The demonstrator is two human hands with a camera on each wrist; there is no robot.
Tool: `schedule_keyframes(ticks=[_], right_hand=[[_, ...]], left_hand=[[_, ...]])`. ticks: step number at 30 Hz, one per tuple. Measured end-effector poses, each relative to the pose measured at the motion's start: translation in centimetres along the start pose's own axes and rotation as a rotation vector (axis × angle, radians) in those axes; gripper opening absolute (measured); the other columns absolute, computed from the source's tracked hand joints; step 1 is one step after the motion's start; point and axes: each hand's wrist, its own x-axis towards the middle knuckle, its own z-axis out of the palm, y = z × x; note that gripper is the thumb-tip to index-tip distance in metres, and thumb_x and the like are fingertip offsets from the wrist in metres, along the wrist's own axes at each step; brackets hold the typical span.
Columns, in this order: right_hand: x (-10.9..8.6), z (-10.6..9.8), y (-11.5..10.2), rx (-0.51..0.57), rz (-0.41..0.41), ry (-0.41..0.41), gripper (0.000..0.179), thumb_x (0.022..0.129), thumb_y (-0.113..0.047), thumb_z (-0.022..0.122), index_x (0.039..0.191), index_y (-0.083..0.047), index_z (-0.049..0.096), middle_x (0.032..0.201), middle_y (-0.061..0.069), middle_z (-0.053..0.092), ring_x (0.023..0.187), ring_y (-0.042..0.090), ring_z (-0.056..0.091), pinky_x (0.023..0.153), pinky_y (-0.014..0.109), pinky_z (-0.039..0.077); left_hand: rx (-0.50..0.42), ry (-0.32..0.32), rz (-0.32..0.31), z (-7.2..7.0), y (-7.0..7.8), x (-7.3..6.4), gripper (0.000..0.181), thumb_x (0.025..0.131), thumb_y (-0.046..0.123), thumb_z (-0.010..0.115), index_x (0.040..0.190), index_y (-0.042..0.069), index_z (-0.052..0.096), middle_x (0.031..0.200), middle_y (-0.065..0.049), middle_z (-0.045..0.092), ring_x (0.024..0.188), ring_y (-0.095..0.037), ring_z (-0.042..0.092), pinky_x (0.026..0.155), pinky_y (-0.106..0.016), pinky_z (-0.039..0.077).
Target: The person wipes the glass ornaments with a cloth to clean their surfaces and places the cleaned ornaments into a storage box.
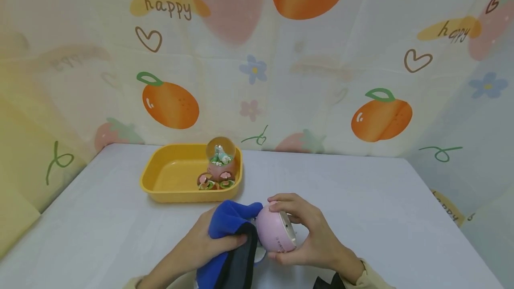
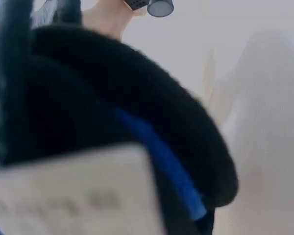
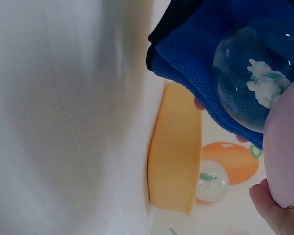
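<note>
My right hand (image 1: 307,231) grips a snow globe by its pink base (image 1: 275,231), tilted so that the underside faces right. The clear globe (image 3: 240,93), with a small white animal figure inside, points toward my left hand (image 1: 205,242). That hand holds a blue cloth (image 1: 230,217) with a dark edge, thumb over its near side. In the right wrist view the cloth lies right behind the glass ball. Dark folds of the cloth and a blurred white tag (image 2: 78,196) fill much of the left wrist view.
Behind the hands stands a yellow tray (image 1: 172,196) on the white table (image 1: 341,182). At its right end sit another snow globe (image 1: 221,157) with a pink base and small decorations. A patterned cloth backdrop (image 1: 305,88) rises along the table's far edge. A black object (image 1: 329,281) shows by the right wrist.
</note>
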Motion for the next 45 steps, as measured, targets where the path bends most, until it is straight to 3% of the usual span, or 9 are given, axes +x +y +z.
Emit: schedule_keyframes(ticks=[4, 6, 14, 17, 21, 26, 36, 42, 45], right_hand=[[0.0, 0.0, 0.0, -0.011, -0.031, -0.003, 0.073, 0.065, -0.021, 0.092, 0.127, -0.009, 0.055, 0.128, 0.014, 0.058, 0.113, 0.019, 0.062, 0.076, 0.024, 0.060], [0.1, 0.1, 0.0, -0.018, -0.051, -0.002, 0.074, 0.064, -0.020, 0.092, 0.126, -0.009, 0.055, 0.128, 0.015, 0.058, 0.113, 0.021, 0.062, 0.076, 0.024, 0.059], [0.2, -0.3, 0.1, -0.056, -0.111, 0.053, 0.072, 0.063, -0.021, 0.092, 0.124, -0.008, 0.056, 0.128, 0.018, 0.057, 0.113, 0.021, 0.060, 0.076, 0.026, 0.060], [0.3, -0.4, 0.2, -0.082, -0.126, 0.087, 0.069, 0.065, -0.025, 0.091, 0.122, -0.007, 0.056, 0.128, 0.019, 0.057, 0.114, 0.022, 0.059, 0.081, 0.027, 0.059], [0.4, -0.5, 0.2, -0.105, -0.127, 0.107, 0.068, 0.067, -0.026, 0.090, 0.122, -0.007, 0.055, 0.129, 0.018, 0.057, 0.116, 0.022, 0.058, 0.085, 0.028, 0.058], [0.5, -0.5, 0.0, -0.135, -0.103, 0.106, 0.075, 0.063, -0.019, 0.092, 0.126, -0.007, 0.055, 0.134, 0.016, 0.056, 0.117, 0.022, 0.059, 0.086, 0.033, 0.059], [0.5, -0.7, -0.9, -0.106, 0.156, 0.066, 0.093, 0.060, -0.003, 0.092, 0.142, -0.011, 0.049, 0.143, 0.015, 0.051, 0.122, 0.016, 0.057, 0.076, 0.031, 0.061], [0.6, -0.7, -1.2, -0.071, 0.300, 0.049, 0.092, 0.062, -0.006, 0.092, 0.142, -0.016, 0.049, 0.147, 0.005, 0.049, 0.122, 0.018, 0.058, 0.078, 0.026, 0.059], [0.7, -0.7, -1.3, -0.043, 0.320, 0.047, 0.091, 0.065, -0.011, 0.092, 0.144, -0.017, 0.047, 0.147, 0.004, 0.050, 0.120, 0.018, 0.059, 0.078, 0.026, 0.059]], left_hand=[[0.033, 0.101, 0.027, 0.0, 0.0, 0.0, 0.033, 0.090, 0.030, 0.068, 0.113, 0.007, 0.063, 0.102, -0.008, 0.069, 0.088, -0.018, 0.064, 0.077, -0.031, 0.054], [0.007, 0.113, 0.025, 0.0, 0.0, 0.1, 0.032, 0.091, 0.029, 0.067, 0.113, 0.006, 0.063, 0.102, -0.009, 0.069, 0.088, -0.018, 0.064, 0.077, -0.031, 0.054], [-0.138, -0.106, -0.018, -0.4, -0.3, 0.1, 0.068, 0.091, 0.037, 0.064, 0.146, 0.007, 0.036, 0.135, -0.019, 0.052, 0.115, -0.029, 0.055, 0.095, -0.053, 0.052], [-0.159, -0.136, -0.029, -0.4, -0.3, 0.2, 0.075, 0.089, 0.039, 0.068, 0.149, 0.013, 0.031, 0.141, -0.016, 0.047, 0.122, -0.030, 0.049, 0.101, -0.056, 0.048], [-0.167, -0.099, -0.031, -0.1, -0.5, 0.2, 0.077, 0.086, 0.036, 0.073, 0.149, 0.024, 0.031, 0.144, -0.009, 0.047, 0.127, -0.029, 0.048, 0.104, -0.057, 0.045], [-0.154, -0.014, 0.059, 0.4, -0.8, 0.2, 0.079, 0.082, 0.025, 0.077, 0.148, 0.030, 0.034, 0.145, -0.003, 0.050, 0.128, -0.029, 0.051, 0.104, -0.055, 0.046], [-0.127, 0.151, 0.107, 1.3, -0.6, 0.0, 0.092, 0.072, 0.017, 0.085, 0.146, 0.031, 0.032, 0.146, 0.004, 0.047, 0.131, -0.031, 0.048, 0.104, -0.055, 0.047], [-0.109, 0.200, 0.131, 1.7, -0.6, -0.1, 0.096, 0.068, 0.013, 0.088, 0.145, 0.030, 0.033, 0.144, 0.004, 0.049, 0.130, -0.030, 0.049, 0.104, -0.056, 0.045], [-0.077, 0.209, 0.164, 1.7, -0.7, -0.1, 0.094, 0.069, 0.014, 0.088, 0.144, 0.029, 0.033, 0.143, 0.000, 0.050, 0.127, -0.031, 0.051, 0.101, -0.056, 0.047]])
